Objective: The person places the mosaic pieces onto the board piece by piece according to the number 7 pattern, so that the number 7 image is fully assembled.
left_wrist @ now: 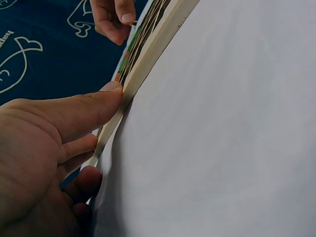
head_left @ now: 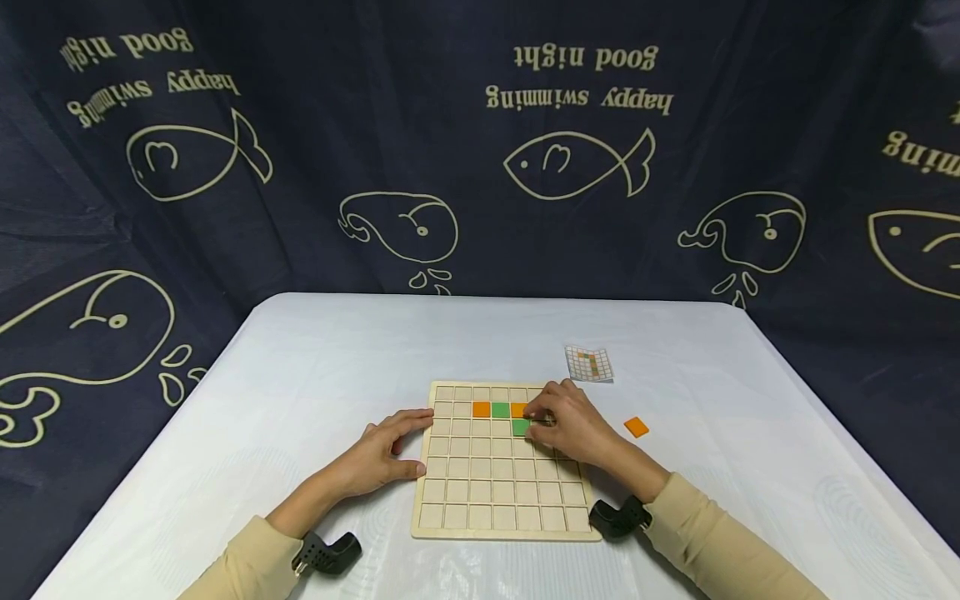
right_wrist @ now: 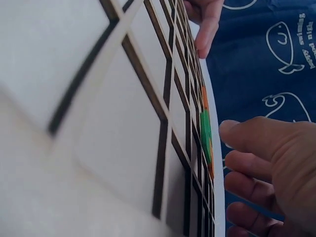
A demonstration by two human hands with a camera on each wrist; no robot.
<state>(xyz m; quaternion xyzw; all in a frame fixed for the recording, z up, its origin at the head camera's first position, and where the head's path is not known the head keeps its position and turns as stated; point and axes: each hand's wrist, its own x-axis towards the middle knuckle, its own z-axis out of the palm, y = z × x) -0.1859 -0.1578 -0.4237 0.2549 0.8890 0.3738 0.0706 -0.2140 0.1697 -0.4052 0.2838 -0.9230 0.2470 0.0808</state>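
Note:
A wooden grid board (head_left: 480, 471) lies on the table. In its upper part sit an orange tile (head_left: 481, 409), a green tile (head_left: 500, 410) and a second orange tile (head_left: 517, 410) in a row, with another green tile (head_left: 520, 427) below the last. My left hand (head_left: 386, 454) rests at the board's left edge, its thumb (left_wrist: 94, 111) against the side in the left wrist view. My right hand (head_left: 570, 423) is over the upper right of the board, fingertips at the right-hand tiles. In the right wrist view nothing shows between its thumb (right_wrist: 247, 134) and fingers.
A loose orange tile (head_left: 636, 427) lies right of the board, near my right forearm. Behind the board's right corner is a small card (head_left: 589, 364) printed with a coloured grid. A dark curtain (head_left: 480, 167) with fish drawings hangs behind the white table (head_left: 337, 350).

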